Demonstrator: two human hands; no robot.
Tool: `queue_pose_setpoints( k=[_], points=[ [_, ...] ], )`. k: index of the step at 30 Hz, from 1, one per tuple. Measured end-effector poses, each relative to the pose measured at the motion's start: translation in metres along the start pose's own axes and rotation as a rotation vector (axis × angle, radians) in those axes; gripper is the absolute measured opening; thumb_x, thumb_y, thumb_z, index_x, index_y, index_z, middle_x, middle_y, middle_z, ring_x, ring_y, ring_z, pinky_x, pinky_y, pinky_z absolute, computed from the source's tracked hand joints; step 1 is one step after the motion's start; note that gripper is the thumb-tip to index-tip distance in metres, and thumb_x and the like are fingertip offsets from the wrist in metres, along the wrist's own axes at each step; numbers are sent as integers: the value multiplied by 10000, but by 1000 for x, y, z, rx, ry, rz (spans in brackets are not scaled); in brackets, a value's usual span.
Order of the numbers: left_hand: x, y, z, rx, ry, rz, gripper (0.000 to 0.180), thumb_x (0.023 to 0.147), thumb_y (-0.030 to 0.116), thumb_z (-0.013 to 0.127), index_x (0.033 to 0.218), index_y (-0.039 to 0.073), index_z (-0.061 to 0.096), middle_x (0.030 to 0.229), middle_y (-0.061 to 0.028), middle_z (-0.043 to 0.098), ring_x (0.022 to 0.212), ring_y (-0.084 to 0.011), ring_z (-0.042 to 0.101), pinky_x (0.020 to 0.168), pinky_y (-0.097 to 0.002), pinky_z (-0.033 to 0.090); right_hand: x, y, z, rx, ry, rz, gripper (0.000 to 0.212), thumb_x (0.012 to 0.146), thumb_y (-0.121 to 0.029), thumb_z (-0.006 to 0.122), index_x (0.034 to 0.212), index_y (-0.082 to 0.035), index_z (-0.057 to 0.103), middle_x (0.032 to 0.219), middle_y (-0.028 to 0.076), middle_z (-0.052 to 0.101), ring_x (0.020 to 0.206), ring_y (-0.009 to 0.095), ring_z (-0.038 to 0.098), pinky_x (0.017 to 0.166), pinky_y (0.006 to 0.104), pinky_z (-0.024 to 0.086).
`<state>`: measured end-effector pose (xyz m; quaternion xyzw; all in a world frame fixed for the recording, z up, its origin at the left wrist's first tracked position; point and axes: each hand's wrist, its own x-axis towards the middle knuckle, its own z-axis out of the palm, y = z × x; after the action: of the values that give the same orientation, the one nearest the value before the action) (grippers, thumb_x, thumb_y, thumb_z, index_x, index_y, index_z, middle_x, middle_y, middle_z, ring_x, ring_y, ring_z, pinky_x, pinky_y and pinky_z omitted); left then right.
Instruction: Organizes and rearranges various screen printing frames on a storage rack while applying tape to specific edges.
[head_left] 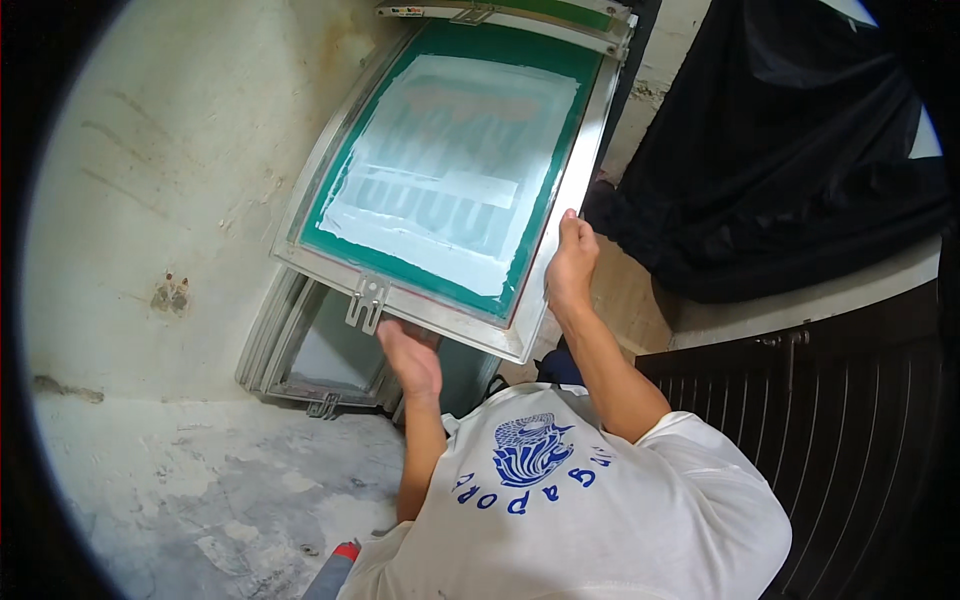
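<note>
Framed screen: the framed screen (430, 215), with a pale metal border, a green margin and a whitish centre with faint shapes, stands tilted in front of the person, between wall and black cloth.
Right hand: the right hand (573, 262) is closed around the right rail, thumb uppermost; its fingers are mostly hidden behind.
Left hand: the left hand (410, 352) is palm up beneath the lower rail, at its underside; its fingertips are hidden, so how far it is open cannot be told.
Bracket: a slotted metal bracket (368, 302) juts from the lower rail, just beside the left hand.
Upper edge: another green-and-silver frame (570, 14) crosses the top.
Below: stacked frames (265, 345) lean near the stained wall (150, 220).
Right side: black cloth (780, 170) hangs above a dark ribbed panel (830, 420).
Person: a white shirt (620, 510) bears a blue emblem.
</note>
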<state>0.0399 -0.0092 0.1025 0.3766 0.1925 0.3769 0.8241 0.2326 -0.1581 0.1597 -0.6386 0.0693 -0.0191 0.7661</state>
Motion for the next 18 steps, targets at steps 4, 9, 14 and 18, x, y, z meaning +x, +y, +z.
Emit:
queue_pose_setpoints(
  k=[4,9,14,18],
  points=[
    [8,8,74,99,105,74,754,1037,168,660,1661,131,237,1660,-88,357,1483,-273,395,1224,-453,328,6,-3,8,73,-18,14,398,1097,-376,570,1084,18,621,884,45,638,847,126,550,790,315,467],
    [55,18,135,181,96,91,879,919,-62,707,1651,127,257,1614,-112,420,1437,-282,450,1191,-433,370,61,-22,27,105,-43,11,433,1113,-419,516,1081,7,586,873,74,634,829,143,553,795,329,475],
    [57,-31,186,189,216,106,838,806,-98,639,1585,33,360,1504,-141,518,1356,-316,524,1142,-438,438,152,-51,-52,70,-548,136,421,1108,-431,529,1030,-25,610,781,49,640,647,107,583,585,260,487],
    [64,-2,195,373,264,119,727,802,-19,635,1507,4,457,1394,-152,593,1273,-317,569,1084,-421,466,265,-66,-107,266,-488,109,444,1113,-432,492,937,-60,659,686,53,673,540,117,634,518,232,484]
  ],
)
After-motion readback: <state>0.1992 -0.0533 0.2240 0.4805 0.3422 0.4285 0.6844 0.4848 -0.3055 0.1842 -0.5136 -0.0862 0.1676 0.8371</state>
